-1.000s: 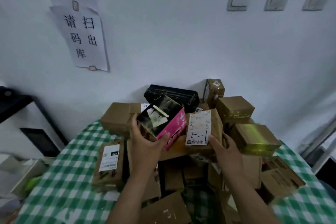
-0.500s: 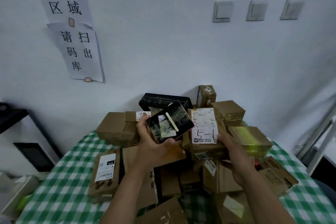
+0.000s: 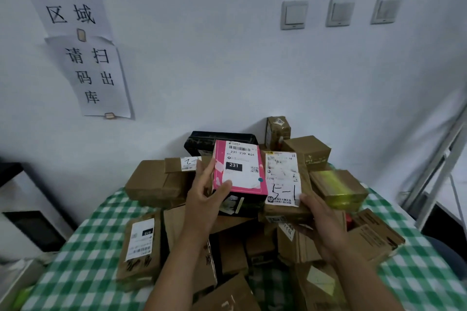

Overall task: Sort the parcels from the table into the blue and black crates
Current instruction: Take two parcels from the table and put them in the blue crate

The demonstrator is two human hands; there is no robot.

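At frame centre, left hand [image 3: 204, 199]: grips the pink parcel [image 3: 240, 174], with the thumb laid across the lower part of its white label and the other fingers curled behind its left edge.
Pink parcel: held up above the heap, slightly tilted, with its pink face and label towards the camera. Its lower end is black, and "231" is printed on the label.
Right hand [image 3: 321, 219]: right of centre, holds the brown box [image 3: 283, 184] from below, thumb at the lower right corner of its label. The other fingers run out of sight under the box, so their curl cannot be told.
Brown box: just right of the pink parcel, with "5-1" handwritten on its white label.
Pile of parcels [image 3: 235, 255]: mostly brown cardboard, heaped against the wall across the middle and lower frame.
Checked cloth [image 3: 83, 255]: green and white, covering the table and showing at lower left and lower right.
Black box [image 3: 202, 140]: behind the pink parcel, at the wall.
Yellow-taped box [image 3: 336, 187]: right of the brown box.
Flat parcel [image 3: 140, 242]: lower left, lying on the cloth with its label up.
Paper signs [image 3: 96, 76]: upper left, on the wall, bearing Chinese characters.
Light switches [image 3: 294, 14]: three in a row, upper right.
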